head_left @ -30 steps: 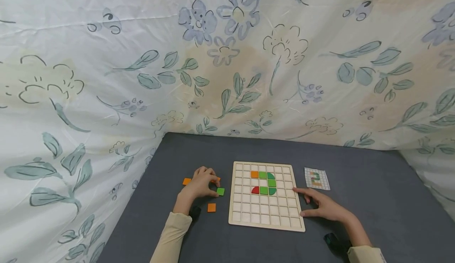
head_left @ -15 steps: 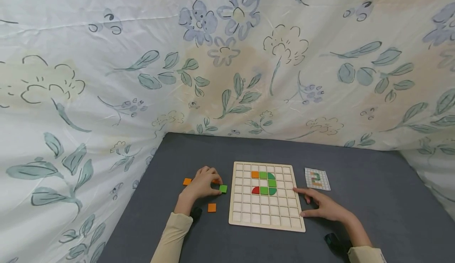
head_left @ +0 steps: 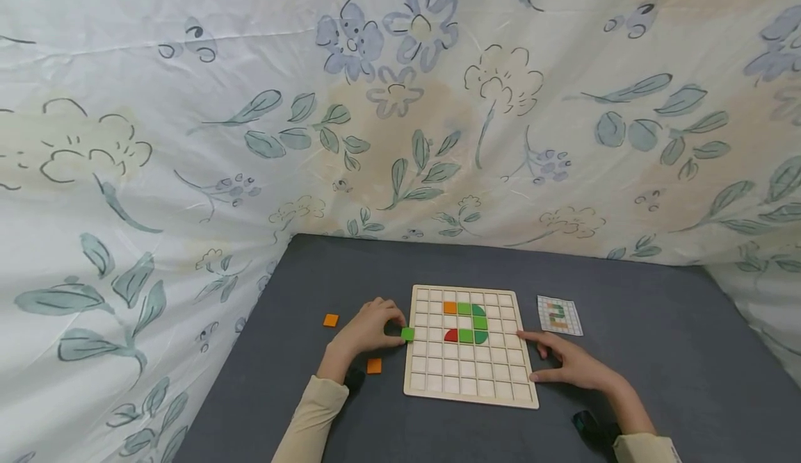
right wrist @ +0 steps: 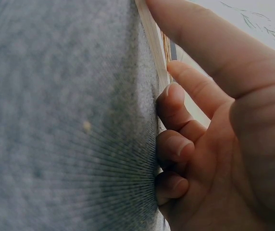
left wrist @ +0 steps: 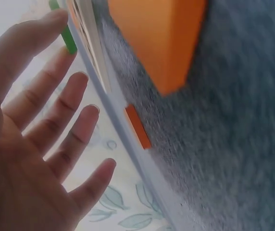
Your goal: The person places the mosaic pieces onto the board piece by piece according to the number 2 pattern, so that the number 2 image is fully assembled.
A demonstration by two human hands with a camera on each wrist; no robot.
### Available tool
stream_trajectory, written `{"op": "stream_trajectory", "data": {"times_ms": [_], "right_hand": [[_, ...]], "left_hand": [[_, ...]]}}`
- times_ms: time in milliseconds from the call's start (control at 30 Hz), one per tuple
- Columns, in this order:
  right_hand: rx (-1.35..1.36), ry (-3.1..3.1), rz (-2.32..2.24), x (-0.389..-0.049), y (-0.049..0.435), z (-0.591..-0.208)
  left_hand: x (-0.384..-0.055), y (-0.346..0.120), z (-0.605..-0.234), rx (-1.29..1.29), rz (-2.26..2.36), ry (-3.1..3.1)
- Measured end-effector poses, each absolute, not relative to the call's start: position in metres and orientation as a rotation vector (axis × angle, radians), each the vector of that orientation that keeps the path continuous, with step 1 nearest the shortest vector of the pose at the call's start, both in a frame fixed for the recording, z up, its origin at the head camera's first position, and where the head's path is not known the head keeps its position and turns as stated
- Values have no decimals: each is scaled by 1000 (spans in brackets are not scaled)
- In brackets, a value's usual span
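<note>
My left hand (head_left: 369, 327) pinches a green square tile (head_left: 408, 334) between thumb and index finger, over the left rim of the wooden grid board (head_left: 466, 383). In the left wrist view this green tile (left wrist: 69, 41) is seen edge-on at the fingertips, while the other fingers spread loosely. On the board sit an orange square (head_left: 450, 307), several green squares, dark green quarter-round tiles (head_left: 481, 337) and a red quarter-round tile (head_left: 451, 336). The right hand (head_left: 566, 362) touches the board's right edge with thumb and index finger; its other fingers curl against the table (right wrist: 80, 96).
Two orange square tiles lie left of the board, one farther back (head_left: 331, 320), one nearer (head_left: 374, 366). A small printed card with a coloured grid pattern (head_left: 560, 315) lies beyond the right hand. Floral cloth (head_left: 400, 136) hangs behind the dark table.
The left hand has carried the green tile rightward from the table to the board's left rim. An orange tile partly visible beneath its fingers earlier is now out of sight. The right hand stays put.
</note>
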State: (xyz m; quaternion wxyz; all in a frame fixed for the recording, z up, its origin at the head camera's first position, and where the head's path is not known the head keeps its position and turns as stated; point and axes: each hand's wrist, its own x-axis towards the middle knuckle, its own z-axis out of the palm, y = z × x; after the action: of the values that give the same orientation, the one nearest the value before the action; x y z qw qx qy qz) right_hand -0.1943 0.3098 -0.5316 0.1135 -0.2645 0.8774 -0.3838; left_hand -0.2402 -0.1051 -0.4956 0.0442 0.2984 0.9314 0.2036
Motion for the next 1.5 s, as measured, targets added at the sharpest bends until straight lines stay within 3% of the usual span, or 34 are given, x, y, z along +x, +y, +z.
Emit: {"op": "stream_trajectory", "data": {"times_ms": [1500], "right_hand": [[-792,2581,-1152,-191,306,-528]], "left_hand": [[-223,-39,-496,1061,352,2959]]}}
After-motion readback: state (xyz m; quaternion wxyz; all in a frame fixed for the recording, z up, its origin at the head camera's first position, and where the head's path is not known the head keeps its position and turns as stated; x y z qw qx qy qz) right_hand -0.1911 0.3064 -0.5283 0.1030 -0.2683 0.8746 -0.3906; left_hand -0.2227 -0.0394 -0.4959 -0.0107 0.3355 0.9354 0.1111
